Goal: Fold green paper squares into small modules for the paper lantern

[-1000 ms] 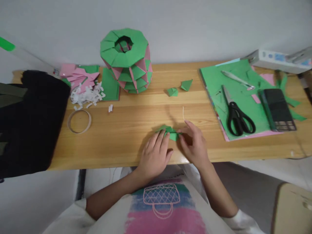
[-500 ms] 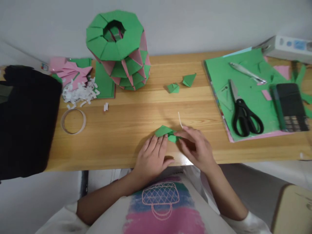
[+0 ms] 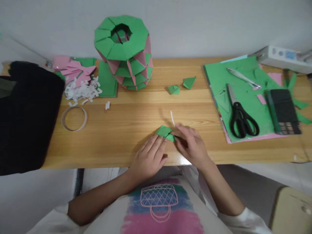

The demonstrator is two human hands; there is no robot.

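A small folded green paper piece [image 3: 163,130] lies on the table near the front edge, partly covered by my fingers. My left hand [image 3: 148,156] rests flat beside it, fingers stretched out and fingertips pressing its lower left side. At the paper's right end, my right hand [image 3: 194,147] has its thumb and a fingertip closed on the edge. A thin white paper strip [image 3: 172,118] sticks up from the fingers of that hand; how it is held is hidden. Two other folded green pieces, one squat [image 3: 174,89] and one pointed [image 3: 189,82], lie farther back.
A tall green and pink paper structure [image 3: 136,48] stands at the back. Left are white paper scraps [image 3: 81,91], pink folded papers [image 3: 75,71], a tape ring [image 3: 63,121] and a black bag [image 3: 31,113]. Right, scissors [image 3: 240,118] and a cutter knife [image 3: 243,77] lie on green sheets [image 3: 253,110].
The view has shifted slightly. My right hand and the white strip have moved a little left, closer to my left hand. The folded paper's right side looks flatter.
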